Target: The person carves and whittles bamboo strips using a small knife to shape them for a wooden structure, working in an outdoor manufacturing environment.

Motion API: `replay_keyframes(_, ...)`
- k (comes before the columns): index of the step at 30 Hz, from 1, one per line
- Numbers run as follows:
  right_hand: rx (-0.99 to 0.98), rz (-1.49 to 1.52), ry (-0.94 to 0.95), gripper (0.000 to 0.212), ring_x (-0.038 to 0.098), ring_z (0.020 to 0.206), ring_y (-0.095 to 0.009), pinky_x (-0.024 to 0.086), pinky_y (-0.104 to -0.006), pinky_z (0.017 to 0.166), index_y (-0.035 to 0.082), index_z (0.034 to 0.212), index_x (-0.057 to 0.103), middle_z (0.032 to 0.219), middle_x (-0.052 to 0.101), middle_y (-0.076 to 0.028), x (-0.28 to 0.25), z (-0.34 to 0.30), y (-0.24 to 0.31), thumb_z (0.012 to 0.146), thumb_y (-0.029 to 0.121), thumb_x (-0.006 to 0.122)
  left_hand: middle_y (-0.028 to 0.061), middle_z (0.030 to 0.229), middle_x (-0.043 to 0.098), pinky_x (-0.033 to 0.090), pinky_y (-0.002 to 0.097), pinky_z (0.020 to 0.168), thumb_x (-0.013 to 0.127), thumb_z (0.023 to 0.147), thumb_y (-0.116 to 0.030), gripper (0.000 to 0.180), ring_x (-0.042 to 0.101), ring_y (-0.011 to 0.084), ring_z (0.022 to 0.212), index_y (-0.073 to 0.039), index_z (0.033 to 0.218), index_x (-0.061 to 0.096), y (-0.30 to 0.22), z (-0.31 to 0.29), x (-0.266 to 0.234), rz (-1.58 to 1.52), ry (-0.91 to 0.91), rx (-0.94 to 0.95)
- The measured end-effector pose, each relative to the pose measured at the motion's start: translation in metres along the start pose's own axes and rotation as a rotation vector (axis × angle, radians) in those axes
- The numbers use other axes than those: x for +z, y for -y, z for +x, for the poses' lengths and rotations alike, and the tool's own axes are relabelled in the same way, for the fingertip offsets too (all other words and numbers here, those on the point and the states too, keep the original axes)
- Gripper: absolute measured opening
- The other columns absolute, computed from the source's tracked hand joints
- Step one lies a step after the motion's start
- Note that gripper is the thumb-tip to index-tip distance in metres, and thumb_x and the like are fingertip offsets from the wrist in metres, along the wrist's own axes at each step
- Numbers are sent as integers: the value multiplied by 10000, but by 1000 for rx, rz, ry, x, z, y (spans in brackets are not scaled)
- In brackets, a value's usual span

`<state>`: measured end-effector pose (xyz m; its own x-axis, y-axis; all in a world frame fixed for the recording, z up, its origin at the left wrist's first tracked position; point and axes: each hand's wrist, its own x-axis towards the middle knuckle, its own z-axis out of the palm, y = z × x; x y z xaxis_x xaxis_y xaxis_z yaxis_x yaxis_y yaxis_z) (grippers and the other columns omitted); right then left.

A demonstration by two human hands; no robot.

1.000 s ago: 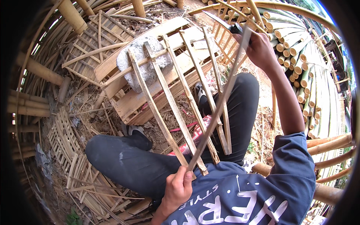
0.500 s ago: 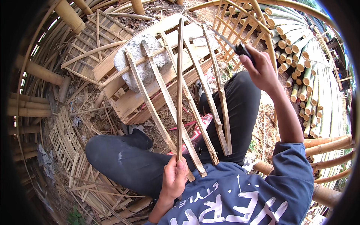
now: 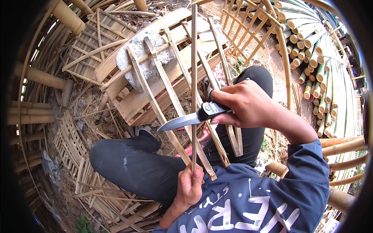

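My left hand [image 3: 189,185] is closed around the lower end of a thin bamboo strip [image 3: 194,70], which stands up from my fist close to my shirt. In my right hand [image 3: 248,103] is a folding knife [image 3: 179,122], its blade out and pointing left. Knife and strip cross in the picture above my left hand; whether the edge touches the strip I cannot tell. Beneath them, a rack of several bamboo slats [image 3: 166,87] joined by a crossbar slopes from a grey stone [image 3: 169,59] down to my lap.
The stone sits on wooden boards [image 3: 134,106] before my bent legs [image 3: 128,161]. A stack of bamboo poles [image 3: 311,58] lies at the right, beside a ladder-like bamboo frame [image 3: 248,29]. Slatted panels [image 3: 87,48] and loose bamboo strips [image 3: 97,190] cover the left ground.
My right hand has come down and left with the knife, from beside the frame to the strip. My left hand and the strip have shifted slightly right.
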<state>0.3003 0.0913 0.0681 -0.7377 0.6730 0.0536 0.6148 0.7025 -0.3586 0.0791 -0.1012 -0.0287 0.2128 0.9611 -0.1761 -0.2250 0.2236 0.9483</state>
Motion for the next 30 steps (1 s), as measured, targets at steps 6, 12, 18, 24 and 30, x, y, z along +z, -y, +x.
replay_keyframes(6, -16, -90, -79, 494, 631, 552, -339, 464, -442, 486, 96, 915, 578, 656, 577, -76, -4, -2, 12, 909, 581, 671, 49, 620, 536, 421, 295, 505, 516, 1067, -226, 280, 519, 134, 506, -7, 894, 539, 0, -7, -6, 110, 1, 2)
replay_keyframes(12, 13, -173, -49, 499, 633, 550, -331, 469, -436, 484, 103, 897, 558, 654, 571, -69, -13, 1, 17, 898, 587, 679, 66, 617, 535, 417, 312, 498, 518, 1070, -219, 268, 538, 152, 506, -7, 908, 538, -2, -9, -6, 139, -3, -9)
replay_keyframes(18, -24, -220, -94, 543, 586, 548, -284, 425, -419, 506, 90, 958, 585, 667, 524, -61, -11, 5, 12, 860, 611, 700, 78, 619, 548, 417, 330, 495, 495, 1077, -194, 246, 549, 183, 498, -8, 920, 531, -7, -11, -4, 144, -13, -6)
replay_keyframes(24, 211, -361, -211, 477, 548, 528, -323, 416, -450, 543, 66, 946, 580, 603, 516, -124, -38, 15, -40, 972, 541, 617, 117, 609, 499, 399, 367, 493, 507, 1075, -180, 230, 540, 246, 486, -10, 923, 530, -6, -17, -2, 211, 62, -78)
replay_keyframes(30, 189, -351, -306, 474, 564, 523, -351, 450, -462, 563, 65, 892, 606, 564, 516, -128, -55, 17, -55, 998, 527, 592, 127, 613, 508, 416, 374, 510, 507, 1076, -185, 242, 559, 277, 504, -6, 916, 532, -14, -12, 3, 229, 90, -47)
